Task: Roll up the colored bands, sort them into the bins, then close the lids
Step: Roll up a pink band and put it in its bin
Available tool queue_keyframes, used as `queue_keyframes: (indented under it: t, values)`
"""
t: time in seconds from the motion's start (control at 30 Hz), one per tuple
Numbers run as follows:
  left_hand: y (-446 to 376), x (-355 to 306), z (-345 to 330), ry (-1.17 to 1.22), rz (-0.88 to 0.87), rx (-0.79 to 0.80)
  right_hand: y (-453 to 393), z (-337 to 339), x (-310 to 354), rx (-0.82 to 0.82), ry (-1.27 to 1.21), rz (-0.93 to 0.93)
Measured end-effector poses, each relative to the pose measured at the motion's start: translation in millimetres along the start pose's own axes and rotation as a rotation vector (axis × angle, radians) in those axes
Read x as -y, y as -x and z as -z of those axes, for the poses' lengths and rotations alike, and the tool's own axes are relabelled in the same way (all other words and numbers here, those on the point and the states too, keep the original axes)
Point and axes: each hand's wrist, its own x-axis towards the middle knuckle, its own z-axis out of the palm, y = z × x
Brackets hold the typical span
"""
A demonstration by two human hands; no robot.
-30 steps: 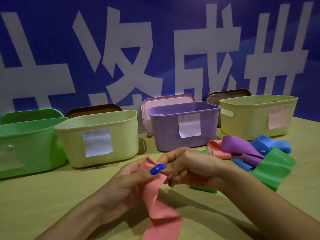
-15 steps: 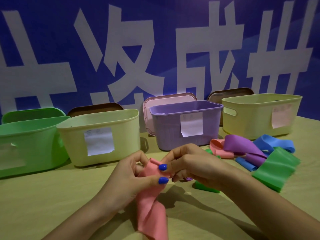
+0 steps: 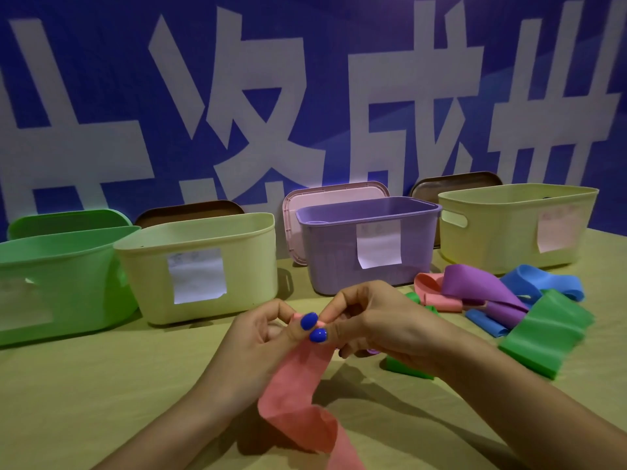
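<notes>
Since a second ago rolled further up, pink band (image 3: 298,385) pinched at its top by both hands (image 3: 258,337) (image 3: 376,320) above bare tabletop (image 3: 101,385), tail cut off at the bottom edge.

The left hand (image 3: 261,337) and right hand (image 3: 369,320) met fingertip to fingertip, both curled and pinching the same pink band (image 3: 298,395), forearms angling in from below.

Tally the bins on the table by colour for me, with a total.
Green bin: 1
Pale yellow bins: 2
Purple bin: 1
Total: 4 bins, all open.
</notes>
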Motion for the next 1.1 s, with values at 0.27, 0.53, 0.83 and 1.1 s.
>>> queue_keyframes:
  t: [0.27,0.53,0.83,1.1]
  values:
    - [2.7,-5.4,0.8,0.057,-0.027,-0.035,-1.4,6.2,-1.4,0.047,-0.111,-0.013]
    - [3.8,-3.6,-1.4,0.096,-0.016,-0.065,-2.2,7.2,-1.5,0.079,-0.149,-0.001]
    - [3.3,-1.6,-6.2,0.082,-0.007,-0.076,-2.8,3.3,-0.7,0.08,0.053,0.013]
    - [4.2,4.6,-12.6,0.074,-0.009,-0.142,1.1,-2.7,1.7,0.08,0.077,0.026]
